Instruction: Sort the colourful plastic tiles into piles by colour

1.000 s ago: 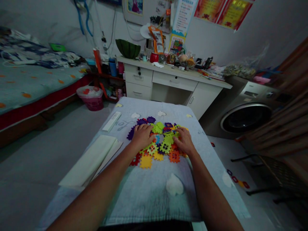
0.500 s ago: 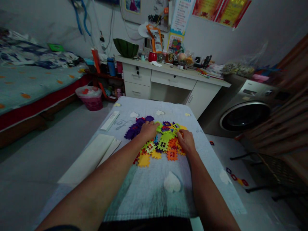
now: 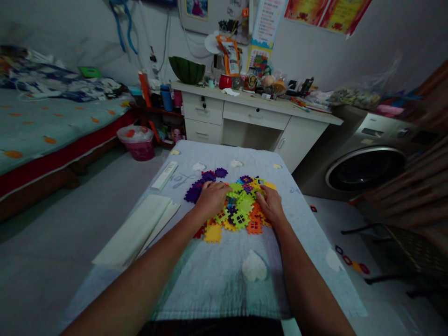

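Note:
A heap of flat plastic interlocking pieces (image 3: 241,207) in purple, green, yellow and orange lies in the middle of a table covered with a pale blue cloth (image 3: 224,275). My left hand (image 3: 211,198) rests palm down on the left side of the heap with its fingers curled over green and purple pieces. At the heap's right side my right hand (image 3: 270,205) lies on orange and yellow pieces, its fingers bent onto them. What, if anything, either hand grips is hidden under the fingers.
A white folded sheet (image 3: 135,233) and a white flat box (image 3: 164,176) lie on the table's left. Behind stand a white desk (image 3: 259,119), a pink bin (image 3: 137,142), a bed (image 3: 42,126) on the left and a washing machine (image 3: 367,165) on the right. Small pieces (image 3: 350,261) lie on the floor.
Both hands stayed on the heap. The left hand slid right over the pieces and came back a little to the left. The heap has been bunched closer together.

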`<state>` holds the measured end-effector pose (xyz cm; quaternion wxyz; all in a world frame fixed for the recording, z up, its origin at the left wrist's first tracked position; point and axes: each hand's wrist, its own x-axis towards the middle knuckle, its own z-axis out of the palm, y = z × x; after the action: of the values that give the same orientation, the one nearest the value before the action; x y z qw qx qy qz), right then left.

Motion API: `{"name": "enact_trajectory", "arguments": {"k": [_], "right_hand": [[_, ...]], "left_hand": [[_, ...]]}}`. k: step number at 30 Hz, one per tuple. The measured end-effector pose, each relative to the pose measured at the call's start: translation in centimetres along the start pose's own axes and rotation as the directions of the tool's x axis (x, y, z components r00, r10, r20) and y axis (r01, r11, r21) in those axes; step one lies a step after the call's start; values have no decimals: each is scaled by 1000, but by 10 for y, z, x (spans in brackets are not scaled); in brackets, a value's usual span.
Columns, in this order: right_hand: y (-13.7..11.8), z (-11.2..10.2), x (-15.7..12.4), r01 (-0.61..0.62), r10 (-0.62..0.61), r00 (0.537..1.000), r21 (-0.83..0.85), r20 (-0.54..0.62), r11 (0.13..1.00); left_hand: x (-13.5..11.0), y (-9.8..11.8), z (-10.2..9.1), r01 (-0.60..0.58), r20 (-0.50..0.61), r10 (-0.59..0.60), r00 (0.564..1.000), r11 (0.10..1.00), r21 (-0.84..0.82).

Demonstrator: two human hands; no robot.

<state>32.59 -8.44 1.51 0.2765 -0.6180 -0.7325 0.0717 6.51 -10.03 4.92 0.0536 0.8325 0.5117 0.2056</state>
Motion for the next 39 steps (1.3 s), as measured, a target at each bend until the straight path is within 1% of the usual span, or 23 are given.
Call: {"name": "enact_trajectory", "arguments": {"k": [2, 4, 6, 9, 12, 16, 18, 21, 25, 28, 33, 37, 39], "right_hand": [[1, -3, -1, -13, 12, 1000, -50, -12, 999], [2, -6, -2, -51, 53, 998, -108, 13, 993], [1, -9, -3, -103, 115, 991, -165, 62, 981], [-2, -12, -4, -149, 179, 977, -226, 119, 963], [-6, -11, -6, -147, 187, 972, -251, 143, 957], [-10, -5, -5, -135, 169, 977, -235, 131, 963], [-10, -1, -4, -127, 152, 982, -198, 112, 972], [-9, 6, -2, -125, 132, 989, -104, 66, 987], [-12, 14, 3, -146, 148, 989, 121, -7, 982], [-19, 18, 9, -189, 200, 980, 261, -19, 947], [-33, 20, 21, -225, 247, 969, 405, -2, 886], [-44, 24, 26, -272, 271, 959, 560, 87, 783], [-50, 26, 28, -249, 252, 964, 622, 86, 743]], "left_hand": [[-13, -16, -5, 117, -39, -118, 992, 993, -14], [-24, -33, -9, 248, -53, -249, 967, 968, -27], [-32, -46, -11, 353, 16, -353, 936, 933, -63], [-38, -53, -10, 402, 132, -388, 912, 909, -110], [-38, -44, -3, 391, 168, -371, 913, 915, -102], [-28, -25, 7, 331, 106, -320, 941, 936, -117], [-22, -18, 11, 318, 108, -304, 946, 937, -146], [-12, -15, 17, 279, 100, -263, 960, 935, -219], [-6, -13, 25, 267, 55, -264, 963, 910, -318], [-5, -12, 30, 244, 6, -260, 966, 897, -369], [-2, -13, 33, 168, -45, -209, 977, 881, -442], [2, -12, 34, 88, -71, -145, 987, 854, -513], [4, -9, 35, 62, -84, -127, 988, 841, -537]]}}
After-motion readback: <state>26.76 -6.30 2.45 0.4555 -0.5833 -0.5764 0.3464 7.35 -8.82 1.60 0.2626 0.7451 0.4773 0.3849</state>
